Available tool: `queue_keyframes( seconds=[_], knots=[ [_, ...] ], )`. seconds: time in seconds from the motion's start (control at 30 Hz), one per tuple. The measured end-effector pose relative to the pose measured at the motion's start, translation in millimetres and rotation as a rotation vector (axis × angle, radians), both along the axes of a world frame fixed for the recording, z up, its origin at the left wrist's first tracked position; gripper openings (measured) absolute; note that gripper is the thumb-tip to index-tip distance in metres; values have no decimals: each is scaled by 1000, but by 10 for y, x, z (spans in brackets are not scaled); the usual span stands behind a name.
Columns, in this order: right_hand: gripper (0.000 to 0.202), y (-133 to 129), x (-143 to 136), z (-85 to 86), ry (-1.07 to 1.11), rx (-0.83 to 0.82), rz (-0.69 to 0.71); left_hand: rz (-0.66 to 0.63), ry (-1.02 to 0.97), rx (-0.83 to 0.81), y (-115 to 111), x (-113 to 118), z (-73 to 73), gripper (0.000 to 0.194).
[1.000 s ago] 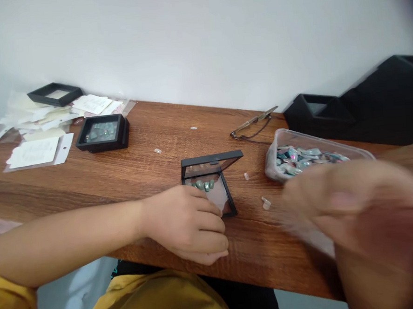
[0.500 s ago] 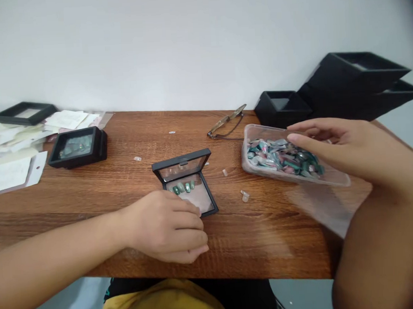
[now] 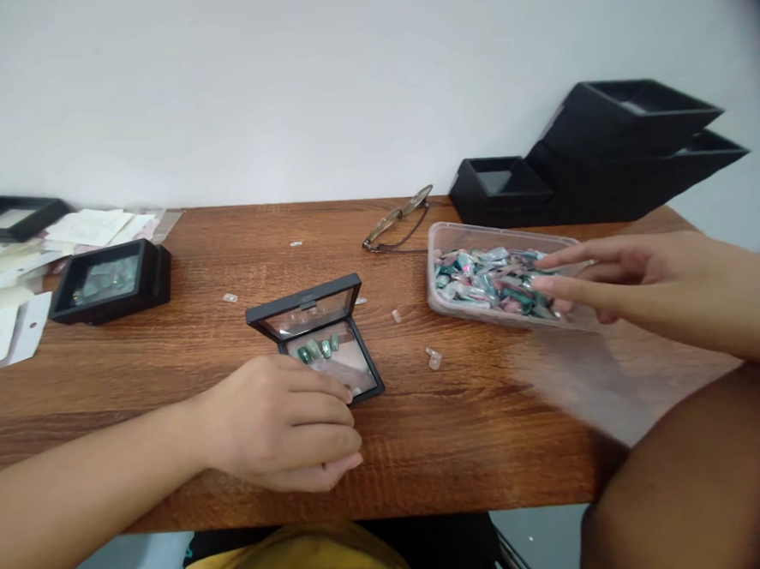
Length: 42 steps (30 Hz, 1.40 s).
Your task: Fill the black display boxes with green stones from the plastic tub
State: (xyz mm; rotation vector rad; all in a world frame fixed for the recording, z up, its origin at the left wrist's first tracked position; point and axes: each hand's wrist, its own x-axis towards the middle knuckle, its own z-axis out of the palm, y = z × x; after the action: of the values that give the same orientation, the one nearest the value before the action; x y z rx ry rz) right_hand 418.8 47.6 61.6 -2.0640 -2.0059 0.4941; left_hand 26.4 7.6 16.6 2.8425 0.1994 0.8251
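A black hinged display case (image 3: 369,364) lies with its lid raised on the wooden table. Several green press-on nails (image 3: 325,348) stand in a row inside it. My left hand (image 3: 292,427) rests at the case's near left edge with its fingers curled; whatever its fingertips hold is hidden. On the right, a clear plastic tub (image 3: 438,229) contains a heap of mixed nails (image 3: 495,277) in green, pink and silver. My right hand (image 3: 624,274) reaches over the tub's right side, fingers apart and tips at the nails, with nothing visibly held.
Eyeglasses (image 3: 402,219) lie behind the tub, beside stacked black boxes (image 3: 605,168). Small clear pieces (image 3: 434,358) are scattered on the table (image 3: 390,455). At left are a black case of nails (image 3: 106,280), white cards (image 3: 86,227) and a black frame (image 3: 19,216).
The view has shifted, moving most things slightly left. My right hand has lowered at the tub and its forearm now lies further right. My left hand stays by the case.
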Motion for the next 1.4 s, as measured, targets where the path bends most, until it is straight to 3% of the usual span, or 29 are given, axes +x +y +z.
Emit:
queue_keyframes(
  seconds=[0.1, 0.2, 0.33, 0.6, 0.8, 1.0, 1.13, 1.4],
  knots=[
    [68, 10, -61, 32, -1, -60, -59, 2, 18, -6, 2, -6, 1, 7],
    [61, 0, -90, 68, 10, 12, -100, -2, 27, -12, 4, -9, -9, 7],
    [55, -28, -128, 88, 19, -58, -138, 2, 43, -11, 7, -14, -22, 9],
    [57, -7, -199, 57, 105, -141, -12, -2, 36, -17, 14, -18, -15, 9],
    [52, -73, -142, 95, 301, 150, 49, -11, 21, -16, 2, -15, -9, 8],
    [31, -80, -356, 110, 660, 505, 81, -29, -2, -3, 3, -4, -7, 7],
    [26, -53, -398, 121, 832, 581, 108, -28, -2, 6, 13, 2, -13, 6],
    [29, -68, -337, 160, 957, 646, 160, -37, 8, -12, 22, 8, -3, 6]
  ],
)
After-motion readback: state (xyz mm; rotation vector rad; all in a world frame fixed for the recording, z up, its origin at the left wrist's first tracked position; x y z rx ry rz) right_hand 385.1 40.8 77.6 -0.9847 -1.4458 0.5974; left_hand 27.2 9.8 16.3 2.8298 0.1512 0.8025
